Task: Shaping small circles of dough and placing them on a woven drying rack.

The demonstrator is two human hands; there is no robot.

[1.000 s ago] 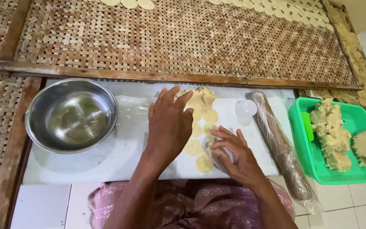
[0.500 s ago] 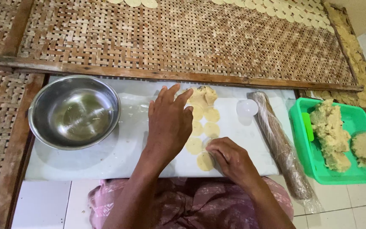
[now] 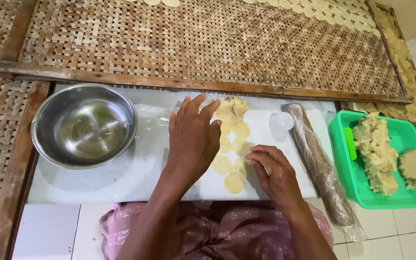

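My left hand (image 3: 193,137) lies flat and open on the dough sheet (image 3: 231,110); my right hand (image 3: 273,171) curls over a cut disc (image 3: 233,182) just beside it. Pinching hard could tear that soft disc.

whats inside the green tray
The green tray holds two pale dough lumps, a tall one and a flatter one, plus a green scraper on its left wall. The floor beneath the dough is hidden.

white floor tiles (image 3: 49,231) under woven bamboo mats (image 3: 208,43) in wooden frames (image 3: 121,79), soft daylight
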